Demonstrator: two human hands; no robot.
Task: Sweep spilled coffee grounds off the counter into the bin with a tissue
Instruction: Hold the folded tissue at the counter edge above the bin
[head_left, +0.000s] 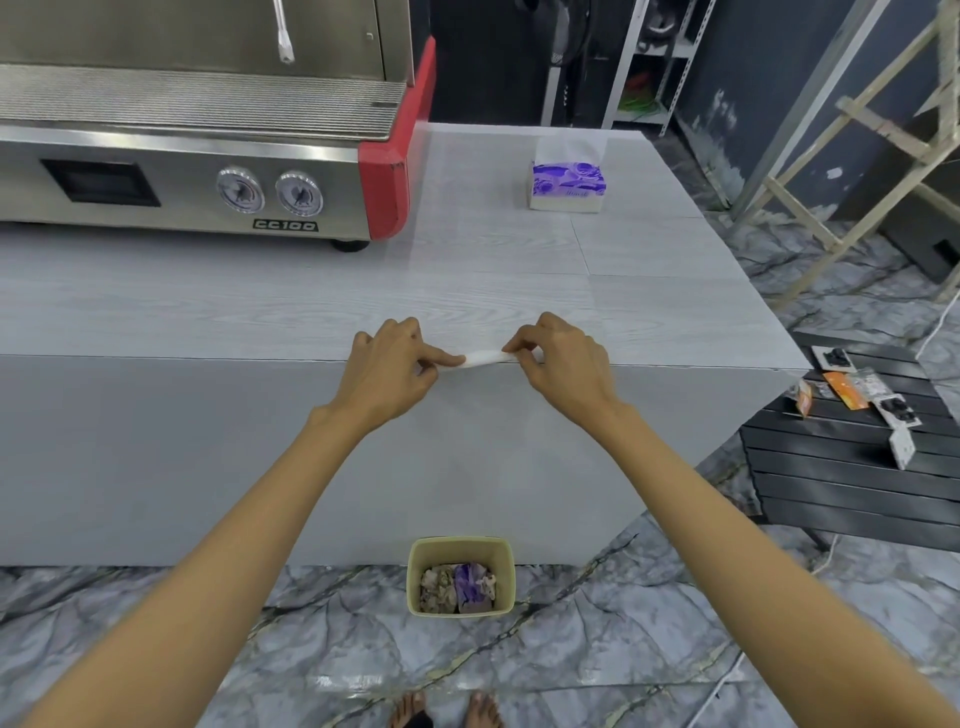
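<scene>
- Left hand (392, 364) and right hand (558, 358) pinching opposite ends of the tissue (483, 358), stretched at the counter (311, 306) edge.
- No grounds visible.
- Best kept taut, drawn over the edge above the bin (415, 571) below.

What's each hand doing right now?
Left hand: closed, pinching one end of the tissue.
Right hand: closed, pinching the other end, at the counter edge.

You stand on a grey marble-veined floor (156, 613). To your right sit a black slatted bench (831, 467) and a pale wooden ladder (883, 156). Dark walls (779, 67) rise behind a metal shelving rack (649, 62).
</scene>
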